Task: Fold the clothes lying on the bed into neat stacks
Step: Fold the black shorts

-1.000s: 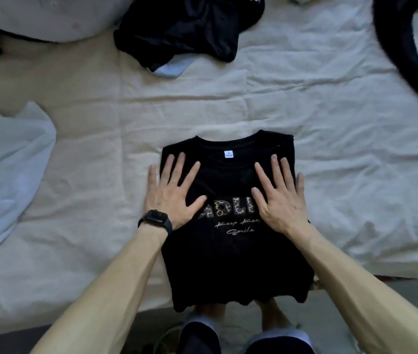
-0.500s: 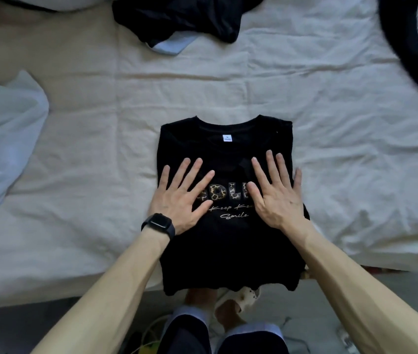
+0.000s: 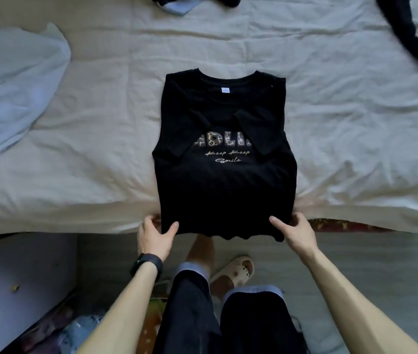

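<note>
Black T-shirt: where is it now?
In the head view, the black T-shirt lies centred on the cream bedsheet, hem gripped by the left hand and right hand.

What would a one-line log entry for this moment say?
black T-shirt: sleeves folded in | left hand: grips hem corner | right hand: grips hem corner

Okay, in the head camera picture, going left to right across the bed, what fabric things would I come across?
pale blue cloth → black T-shirt → black garment at the right edge
</note>
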`<state>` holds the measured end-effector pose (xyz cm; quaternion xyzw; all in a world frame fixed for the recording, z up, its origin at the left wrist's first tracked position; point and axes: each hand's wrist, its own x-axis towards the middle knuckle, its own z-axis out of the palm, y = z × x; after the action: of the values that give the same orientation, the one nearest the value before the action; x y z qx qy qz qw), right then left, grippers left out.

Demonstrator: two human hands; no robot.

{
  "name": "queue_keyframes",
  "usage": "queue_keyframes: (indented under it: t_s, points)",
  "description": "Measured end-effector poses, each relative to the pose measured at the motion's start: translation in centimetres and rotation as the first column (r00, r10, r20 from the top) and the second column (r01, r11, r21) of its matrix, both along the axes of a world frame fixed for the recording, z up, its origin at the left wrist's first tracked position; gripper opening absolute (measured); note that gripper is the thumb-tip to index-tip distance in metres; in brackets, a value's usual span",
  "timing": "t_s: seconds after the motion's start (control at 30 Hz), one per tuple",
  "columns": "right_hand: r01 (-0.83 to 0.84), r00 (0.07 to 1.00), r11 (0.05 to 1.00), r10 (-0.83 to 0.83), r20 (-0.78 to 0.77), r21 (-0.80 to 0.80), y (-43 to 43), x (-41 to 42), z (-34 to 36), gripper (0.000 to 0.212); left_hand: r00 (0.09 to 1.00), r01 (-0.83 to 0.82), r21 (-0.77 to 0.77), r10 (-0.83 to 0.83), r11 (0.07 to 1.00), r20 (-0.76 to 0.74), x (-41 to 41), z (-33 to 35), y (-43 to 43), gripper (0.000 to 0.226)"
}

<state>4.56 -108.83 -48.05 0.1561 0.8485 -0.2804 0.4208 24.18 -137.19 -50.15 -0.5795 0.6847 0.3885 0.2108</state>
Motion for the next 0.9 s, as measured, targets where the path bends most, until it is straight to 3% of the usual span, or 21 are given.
queue_keyframes:
  t_s: [0.17,0.27,0.4,0.6,0.77,0.9]
  points:
    - [-0.124,0.992,0.991,0.124,0.003,-0.043,1.2,0.7,-2.1,0.037,0.979,0.200,0.075,-0.203,0.977,0.031,-0.6,-0.5,-0.3,0.059]
    - [-0.136,0.990,0.988,0.139,0.026,-0.075,3.3,2.2,-2.6,0.030,0.989,0.146,0.163,-0.148,0.976,-0.004,0.0,0.0,0.0,0.049]
    - [0.133,0.991,0.972,-0.125,0.053,-0.191,5.6,4.6,0.3,0.006,0.995,0.096,0.218,-0.093,0.971,-0.026,3.2,2.2,0.1,0.044]
    - [0.360,0.921,0.880,-0.388,-0.033,-0.311,7.0,6.3,7.6,0.013,0.979,-0.124,0.146,0.146,0.981,-0.146,5.9,9.1,0.6,0.023]
    - [0.423,0.882,0.841,-0.467,-0.060,-0.338,7.0,6.6,12.9,0.013,0.962,-0.173,0.084,0.186,0.981,-0.201,5.9,15.4,1.9,0.019]
    - [0.452,0.857,0.838,-0.503,-0.112,-0.306,7.9,7.3,15.6,0.015,0.959,-0.229,0.095,0.241,0.969,-0.146,7.0,18.5,3.3,0.037]
